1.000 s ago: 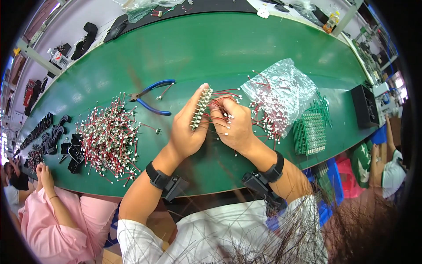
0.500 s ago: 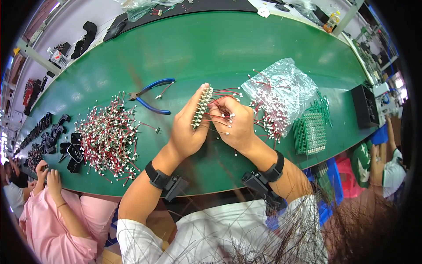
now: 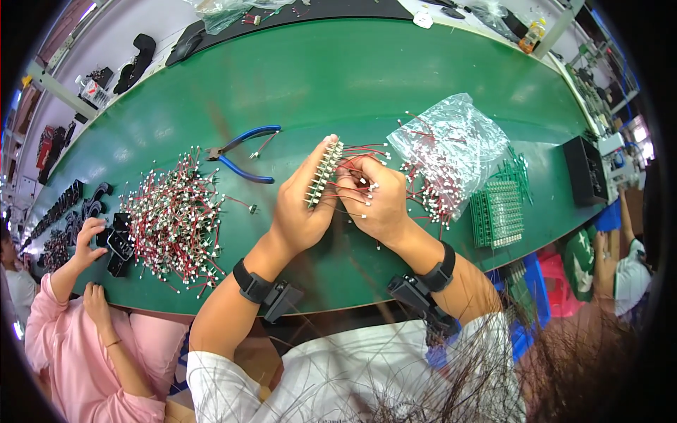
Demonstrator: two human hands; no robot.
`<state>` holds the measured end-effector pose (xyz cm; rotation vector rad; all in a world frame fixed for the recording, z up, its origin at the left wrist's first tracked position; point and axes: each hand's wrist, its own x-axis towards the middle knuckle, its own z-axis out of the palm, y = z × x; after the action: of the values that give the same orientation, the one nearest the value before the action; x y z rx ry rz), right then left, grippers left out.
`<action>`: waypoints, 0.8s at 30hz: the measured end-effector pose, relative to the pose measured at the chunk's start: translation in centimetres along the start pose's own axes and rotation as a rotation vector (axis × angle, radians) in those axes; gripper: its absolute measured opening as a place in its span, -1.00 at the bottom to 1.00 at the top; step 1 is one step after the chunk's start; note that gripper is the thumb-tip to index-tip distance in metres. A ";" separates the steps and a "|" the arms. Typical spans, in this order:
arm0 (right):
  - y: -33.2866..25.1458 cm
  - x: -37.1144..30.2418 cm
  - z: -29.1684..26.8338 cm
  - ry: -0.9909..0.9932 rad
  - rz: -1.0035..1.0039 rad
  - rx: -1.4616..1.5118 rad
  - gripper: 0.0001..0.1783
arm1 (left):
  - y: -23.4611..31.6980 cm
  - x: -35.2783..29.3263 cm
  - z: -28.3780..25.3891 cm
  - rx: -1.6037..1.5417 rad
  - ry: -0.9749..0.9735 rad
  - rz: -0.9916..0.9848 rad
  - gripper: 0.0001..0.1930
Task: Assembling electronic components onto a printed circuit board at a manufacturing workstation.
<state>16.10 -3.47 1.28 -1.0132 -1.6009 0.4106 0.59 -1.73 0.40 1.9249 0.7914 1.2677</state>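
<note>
Board (image 3: 324,174) with rows of small white connectors sits above the green desk (image 3: 338,77), clamped edge-on in the left hand (image 3: 300,208); only its narrow side shows, so its face is hidden. Long axis runs from lower left up to upper right, top end near the left fingertips. Red wires (image 3: 361,156) fan out to the right from it. Right hand (image 3: 374,201) pinches some of those wires just beside the board; which connector it touches is too small to tell. Clear bag of wired plugs (image 3: 451,151) lies right of the hands, partly covering its contents. Loose wire pile (image 3: 173,218) lies left, blue pliers (image 3: 243,158) above it. Green boards (image 3: 497,211) stack near the desk edge.
</note>
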 end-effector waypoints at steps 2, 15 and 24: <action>0.1 0.0 0.1 0.001 -0.014 0.000 -0.91 | 0.0 -0.1 -0.1 0.001 -0.013 0.018 -0.35; -0.3 0.2 -0.4 -0.036 0.005 0.022 -0.88 | 0.2 -0.1 -0.3 0.062 -0.028 0.019 -0.34; 0.2 0.4 -0.3 -0.016 -0.058 -0.018 -0.86 | -0.2 0.0 -0.3 0.060 -0.028 0.006 -0.33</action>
<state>16.45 -3.18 1.47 -0.9774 -1.6471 0.3663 0.26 -1.54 0.33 1.9897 0.8187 1.2300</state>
